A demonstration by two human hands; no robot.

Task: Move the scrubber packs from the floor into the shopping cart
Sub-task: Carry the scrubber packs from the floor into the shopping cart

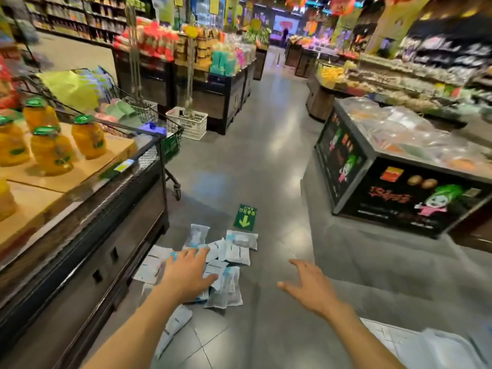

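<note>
On the aisle floor beside a display's base, scrubber packs lie heaped directly under the left hand, fingers spread and empty, nearer than the spread, empty right hand; the cart stands well ahead, left.

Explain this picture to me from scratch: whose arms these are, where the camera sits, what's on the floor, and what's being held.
There is no machine here. The camera is worn on a person's head, looking forward and down, so the arms are their own. The left hand is spread open above a pile of pale scrubber packs on the grey floor of a shop aisle. The right hand is open too, above bare floor. Neither holds anything. The shopping cart stands further up the aisle, on the left.
</note>
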